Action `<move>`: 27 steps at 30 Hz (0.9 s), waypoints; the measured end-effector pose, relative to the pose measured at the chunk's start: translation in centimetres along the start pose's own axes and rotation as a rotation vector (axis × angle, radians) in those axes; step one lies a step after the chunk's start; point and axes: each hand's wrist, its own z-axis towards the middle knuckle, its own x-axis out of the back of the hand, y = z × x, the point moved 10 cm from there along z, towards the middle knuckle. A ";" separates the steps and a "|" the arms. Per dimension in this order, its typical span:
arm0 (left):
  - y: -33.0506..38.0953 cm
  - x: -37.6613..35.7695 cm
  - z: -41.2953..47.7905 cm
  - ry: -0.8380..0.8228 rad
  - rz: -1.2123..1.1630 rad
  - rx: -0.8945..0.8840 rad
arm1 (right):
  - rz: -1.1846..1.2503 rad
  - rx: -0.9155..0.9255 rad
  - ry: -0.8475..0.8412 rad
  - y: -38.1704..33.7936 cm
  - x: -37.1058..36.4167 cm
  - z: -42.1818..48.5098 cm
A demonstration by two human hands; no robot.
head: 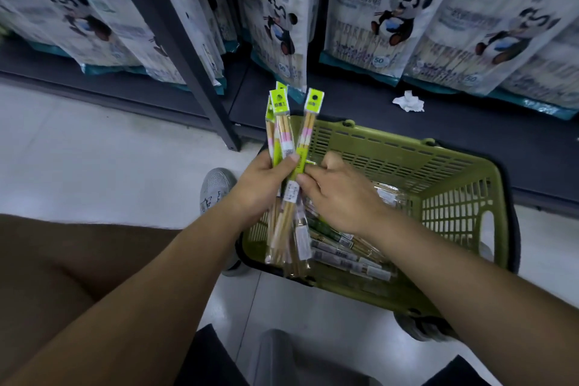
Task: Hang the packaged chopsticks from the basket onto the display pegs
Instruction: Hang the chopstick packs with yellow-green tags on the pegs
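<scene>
— Where are the chopsticks?
— A bunch of chopstick packs (283, 135) stands upright at the centre of the frame, green cards on top. The left hand (266, 185) grips it round the middle, with the thumb across the front. More loose packs (341, 247) lie in the green basket (438, 172) on the floor, centre right.
— And the other hand?
— The right hand (341, 197) is over the basket, just beside the left. Its fingertips touch the rightmost held pack and its thumb is raised. Whether it pinches that pack, I cannot tell.
— Anything else?
— Panda bags (391, 9) line the top of the frame above a dark shelf (344, 110). A crumpled tissue (408, 101) lies on that shelf, upper right. A grey shoe (217, 188) is left of the basket.
</scene>
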 end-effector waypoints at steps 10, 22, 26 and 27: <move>0.9 4.8 0.8 0.189 0.110 -0.051 | -0.008 -0.397 -0.284 14.0 -9.5 -1.0; -0.3 4.5 1.8 0.122 -0.049 0.045 | -0.176 -0.393 -0.273 15.6 -13.7 -1.4; -0.4 4.4 1.9 0.119 -0.050 0.026 | -0.145 -0.402 -0.196 15.9 -13.5 -1.3; -0.5 4.4 1.9 0.119 -0.044 0.029 | -0.147 -0.405 -0.198 15.8 -13.5 -1.3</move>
